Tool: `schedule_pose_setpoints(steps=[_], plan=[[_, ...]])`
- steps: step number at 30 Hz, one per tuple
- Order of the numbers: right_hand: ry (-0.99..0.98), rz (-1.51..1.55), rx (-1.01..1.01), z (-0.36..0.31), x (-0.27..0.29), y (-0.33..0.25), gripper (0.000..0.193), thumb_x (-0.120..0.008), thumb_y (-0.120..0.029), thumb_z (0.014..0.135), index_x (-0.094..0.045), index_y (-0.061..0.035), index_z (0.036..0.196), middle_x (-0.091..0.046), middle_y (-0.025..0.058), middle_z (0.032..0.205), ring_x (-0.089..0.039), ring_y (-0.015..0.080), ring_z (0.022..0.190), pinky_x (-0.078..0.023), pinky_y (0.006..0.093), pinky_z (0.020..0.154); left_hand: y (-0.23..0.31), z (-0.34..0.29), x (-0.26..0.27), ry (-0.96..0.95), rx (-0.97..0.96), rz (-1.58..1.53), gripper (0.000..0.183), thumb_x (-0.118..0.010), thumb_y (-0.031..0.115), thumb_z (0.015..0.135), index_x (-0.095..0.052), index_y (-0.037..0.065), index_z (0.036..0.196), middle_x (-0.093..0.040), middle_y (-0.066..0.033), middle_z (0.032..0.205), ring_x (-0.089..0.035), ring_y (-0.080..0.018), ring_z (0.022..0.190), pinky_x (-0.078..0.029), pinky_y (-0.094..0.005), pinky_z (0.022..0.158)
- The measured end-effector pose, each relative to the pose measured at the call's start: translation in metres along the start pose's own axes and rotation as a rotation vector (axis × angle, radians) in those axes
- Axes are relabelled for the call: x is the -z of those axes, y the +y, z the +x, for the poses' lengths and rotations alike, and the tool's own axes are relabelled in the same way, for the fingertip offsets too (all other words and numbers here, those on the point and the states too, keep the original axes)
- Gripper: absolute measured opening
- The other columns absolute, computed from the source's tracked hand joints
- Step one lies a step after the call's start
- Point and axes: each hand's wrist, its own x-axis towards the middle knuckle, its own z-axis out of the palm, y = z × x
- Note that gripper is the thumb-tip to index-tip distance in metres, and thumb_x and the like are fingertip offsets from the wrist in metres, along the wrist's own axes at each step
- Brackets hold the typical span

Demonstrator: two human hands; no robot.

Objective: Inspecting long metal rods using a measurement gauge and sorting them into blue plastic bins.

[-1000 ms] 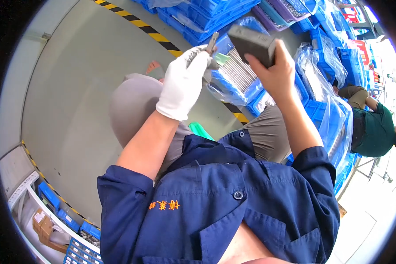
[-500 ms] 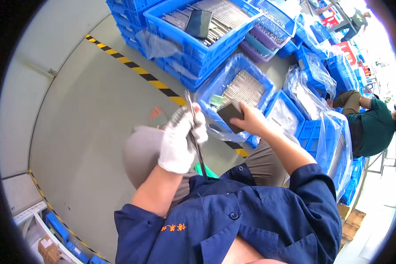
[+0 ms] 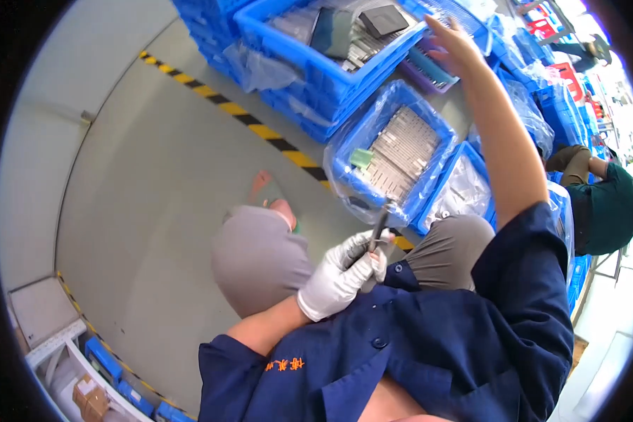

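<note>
Head view: my gloved left hand (image 3: 341, 278), toward five o'clock, is closed around a slim, dark-grey metal piece (image 3: 378, 231) tilted toward one. My bare right hand (image 3: 457, 50), fingers apart, is between one and two o'clock, near a dark rectangular block (image 3: 385, 21). Orange characters (image 3: 285, 364) are stitched on my navy shirt (image 3: 415, 323), between six and seven.

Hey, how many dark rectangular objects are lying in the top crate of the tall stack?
2: a flat slab at left, and a thicker block to its right, nearer the right hand. Others could be hidden underneath.
</note>
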Motion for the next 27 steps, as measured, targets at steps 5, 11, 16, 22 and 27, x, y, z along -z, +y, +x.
schedule_pose_setpoints(steps=[5,11,16,22,27], plan=[[-0.077,-0.175,0.016,-0.066,0.068,0.052,0.057,-0.053,-0.032,0.083,-0.032,-0.0062,0.129,-0.053,0.0069,0.104,-0.052,0.0132,0.092,-0.04,0.0233,0.074,0.037,-0.016,-0.004,-0.303,-0.436,0.311,0.014,-0.056,0.003,0.079,-0.055,0.002,0.093,-0.055,-0.0065,0.067,-0.051,-0.0179,0.057,-0.042,-0.0294,0.059],[0.059,-0.244,-0.326,-0.142,0.221,0.19,0.03,-0.056,-0.038,0.081,-0.055,-0.01,0.07,-0.056,-0.0004,0.063,-0.048,0.0067,0.055,-0.037,0.021,0.052,0.033,-0.02,0.0,-0.457,-0.525,0.187,0.02,-0.055,0.009,0.079,-0.058,0.0,0.096,-0.061,-0.0106,0.081,-0.058,-0.025,0.069,-0.048,-0.0321,0.066],[-0.124,-0.367,-0.458,-0.239,0.255,0.303,0.033,-0.052,-0.025,0.082,-0.057,-0.0034,0.106,-0.06,0.0082,0.096,-0.056,0.0173,0.087,-0.042,0.0281,0.079,0.014,0.005,-0.011,0.1,-0.384,0.066,0.026,-0.052,0.025,0.085,-0.052,0.001,0.096,-0.053,-0.0049,0.069,-0.047,-0.0136,0.055,-0.037,-0.0249,0.049],[0.148,-0.582,-0.547,-0.274,0.244,0.403,0.043,-0.06,-0.027,0.072,-0.054,-0.009,0.111,-0.061,0.0131,0.098,-0.059,0.0229,0.089,-0.045,0.032,0.077,-0.023,0.05,-0.011,0.301,0.229,0.533,0.033,-0.044,0.006,0.086,-0.042,0.003,0.119,-0.052,-0.0002,0.074,-0.036,-0.0012,0.053,-0.031,-0.0142,0.047],[0.144,-0.827,-0.574,-0.254,0.21,0.413,0.034,-0.058,-0.019,0.071,-0.057,-0.0123,0.104,-0.061,0.0117,0.093,-0.058,0.0279,0.087,-0.045,0.0364,0.077,-0.058,0.08,-0.015,0.378,0.345,0.808,0.037,-0.047,0.004,0.083,-0.042,0.003,0.12,-0.051,0.0,0.075,-0.037,-0.0011,0.054,-0.032,-0.0148,0.048]])
